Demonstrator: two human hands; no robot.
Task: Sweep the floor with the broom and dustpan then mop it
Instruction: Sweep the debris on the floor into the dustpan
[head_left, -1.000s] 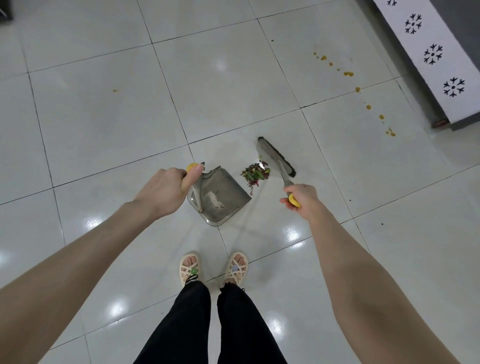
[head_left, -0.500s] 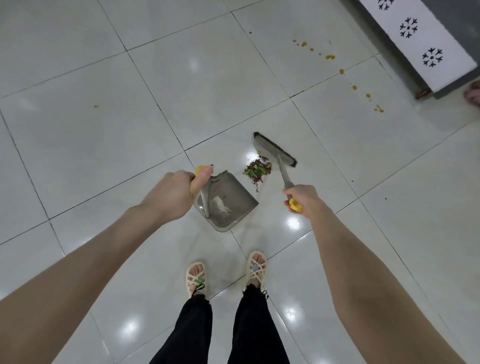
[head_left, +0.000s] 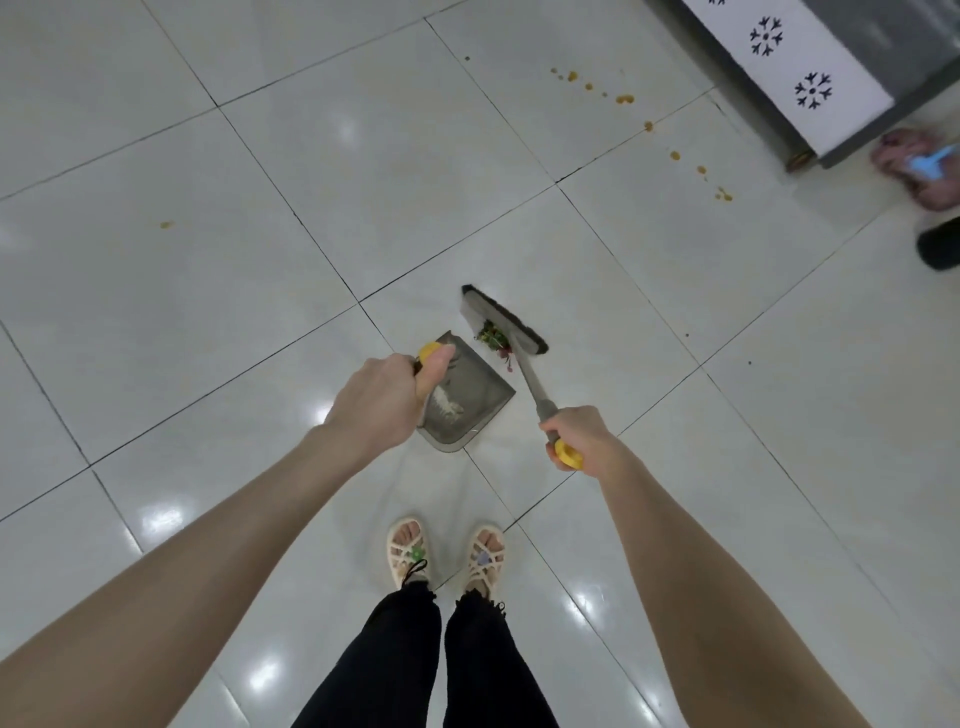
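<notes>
A grey dustpan with a yellow-tipped handle lies on the white tiled floor, some pale dust inside it. My left hand grips that handle, thumb laid along it. My right hand grips the grey, yellow-ended handle of a short broom. Its dark bristle head rests on the floor just beyond the pan's open edge. A small pile of red and green scraps lies against the bristles, between broom head and pan.
A trail of orange spots runs across the tiles at the upper right, and one lone orange spot lies at the left. A grey and white cabinet stands at the top right, with another person's pink slippered foot beside it. My sandalled feet stand below the pan.
The broom has pushed the scrap pile closer to the dustpan's edge. The view has shifted, bringing the slippered foot at the right into sight.
</notes>
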